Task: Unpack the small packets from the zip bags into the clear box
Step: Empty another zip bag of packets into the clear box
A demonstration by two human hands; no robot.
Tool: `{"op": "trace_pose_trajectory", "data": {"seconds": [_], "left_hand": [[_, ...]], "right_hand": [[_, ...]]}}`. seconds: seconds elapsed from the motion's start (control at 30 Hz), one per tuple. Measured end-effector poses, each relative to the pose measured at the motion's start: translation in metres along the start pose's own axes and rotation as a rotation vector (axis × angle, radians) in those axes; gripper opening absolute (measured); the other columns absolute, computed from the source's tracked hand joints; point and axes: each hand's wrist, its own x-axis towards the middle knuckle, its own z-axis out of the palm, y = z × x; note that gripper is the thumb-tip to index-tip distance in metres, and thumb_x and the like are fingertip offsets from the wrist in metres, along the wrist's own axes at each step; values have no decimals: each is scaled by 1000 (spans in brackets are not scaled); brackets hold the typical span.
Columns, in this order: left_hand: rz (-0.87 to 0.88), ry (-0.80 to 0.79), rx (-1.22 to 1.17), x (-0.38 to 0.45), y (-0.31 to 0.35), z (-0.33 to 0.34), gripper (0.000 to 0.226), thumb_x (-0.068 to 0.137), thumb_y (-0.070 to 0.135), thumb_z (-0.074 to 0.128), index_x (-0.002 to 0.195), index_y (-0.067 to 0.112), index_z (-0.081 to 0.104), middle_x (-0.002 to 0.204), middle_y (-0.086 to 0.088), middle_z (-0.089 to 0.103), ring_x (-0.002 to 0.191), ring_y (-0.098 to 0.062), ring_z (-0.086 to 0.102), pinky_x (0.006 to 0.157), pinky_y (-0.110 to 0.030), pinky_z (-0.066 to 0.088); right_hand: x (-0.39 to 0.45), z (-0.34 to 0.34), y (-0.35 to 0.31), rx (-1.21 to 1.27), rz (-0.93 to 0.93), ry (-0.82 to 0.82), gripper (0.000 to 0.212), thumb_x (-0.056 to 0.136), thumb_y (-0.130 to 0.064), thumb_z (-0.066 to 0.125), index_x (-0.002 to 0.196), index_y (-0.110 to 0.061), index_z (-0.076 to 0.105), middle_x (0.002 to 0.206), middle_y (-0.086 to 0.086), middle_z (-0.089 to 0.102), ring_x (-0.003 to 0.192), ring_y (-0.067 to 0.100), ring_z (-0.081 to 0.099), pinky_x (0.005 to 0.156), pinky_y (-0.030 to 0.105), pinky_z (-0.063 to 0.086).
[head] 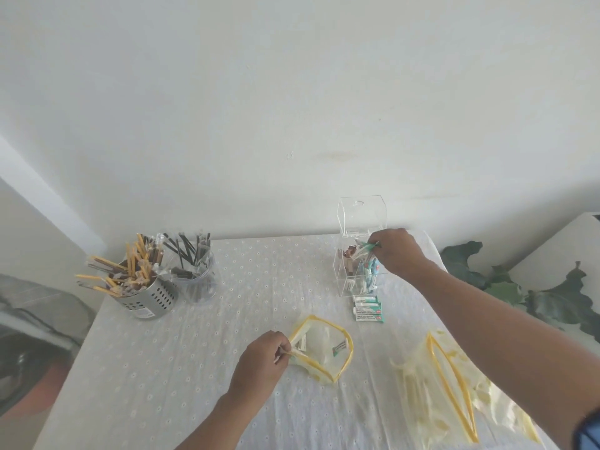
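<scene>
Beside the clear box [360, 251], white-and-teal packets [368, 308] lie on a white tablecloth [194, 352] dotted with small eyelets. Nearer than the box, two translucent zip bags [319, 347] [438, 388] show yellow edging. Left of the box, a perforated silver holder [152, 298] carries yellow-wrapped sticks [130, 271].

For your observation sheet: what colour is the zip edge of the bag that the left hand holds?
Yellow, on the zip bag pinched by the left hand; head view.

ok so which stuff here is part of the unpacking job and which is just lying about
Part of the job:
clear box
open zip bag, pinched by left hand
packets in right hand
packets by the box
second zip bag

Lying about:
metal holder of sticks
clear cup of sticks
plant
</scene>
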Motion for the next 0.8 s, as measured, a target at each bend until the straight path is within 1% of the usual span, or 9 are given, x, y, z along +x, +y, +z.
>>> {"op": "trace_pose_trajectory", "data": {"seconds": [0.1,0.23,0.37,0.5,0.53,0.63,0.67,0.77,0.8], "left_hand": [[5,18,-1,-2,2,-2,19,85,8,76,87,24,68,77,18,59,72,-5,60,67,-22,55],[-5,40,5,0,4,-5,18,85,8,75,88,24,67,80,11,62,73,-8,60,67,-19,54],[-9,44,8,0,7,-5,17,86,10,76,88,25,67,80,11,62,72,-8,60,67,-22,55],[0,54,4,0,10,-4,17,86,11,76,89,25,67,80,11,62,73,-8,59,66,-21,54],[2,58,4,0,11,-5,17,86,12,76,89,25,67,80,12,61,73,-7,59,65,-20,53],[11,57,2,1,11,-6,15,87,15,76,89,26,67,80,14,61,73,-7,59,66,-22,54],[14,56,-2,1,11,-6,15,87,15,76,89,26,67,80,14,60,73,-7,59,66,-23,54],[16,59,-13,4,10,-6,16,86,14,77,88,26,66,79,15,61,73,-7,60,68,-25,56],[13,58,-17,5,9,-6,16,86,14,77,88,26,67,80,14,61,74,-8,60,69,-26,57]], "right_hand": [[16,22,-2,-74,-25,-98,21,97,-10,56,96,-14,77,92,10,72,82,30,64,64,30,43],[27,47,-3,-82,-25,-150,29,97,-11,56,109,-25,78,106,5,72,82,24,58,67,29,44],[20,69,-3,-155,32,-214,25,93,-8,52,104,-17,72,93,4,63,82,27,58,66,31,45],[22,73,-4,-111,49,-281,24,87,-5,51,98,-12,72,80,1,62,83,26,68,56,26,43],[24,70,-4,-101,42,-285,25,87,-7,54,102,-15,74,83,1,66,85,26,70,56,26,44],[25,58,-4,-29,49,-196,36,90,-15,59,120,-30,73,115,-2,71,99,27,68,69,28,46],[25,55,-3,-25,51,-169,36,92,-15,57,119,-32,74,118,-2,71,99,26,66,70,29,46],[22,48,-1,-76,75,-135,30,96,-13,47,98,-27,73,111,2,70,86,24,62,67,30,47],[19,47,0,-90,83,-116,29,97,-13,46,100,-24,73,110,2,69,86,25,62,68,31,47]]}}
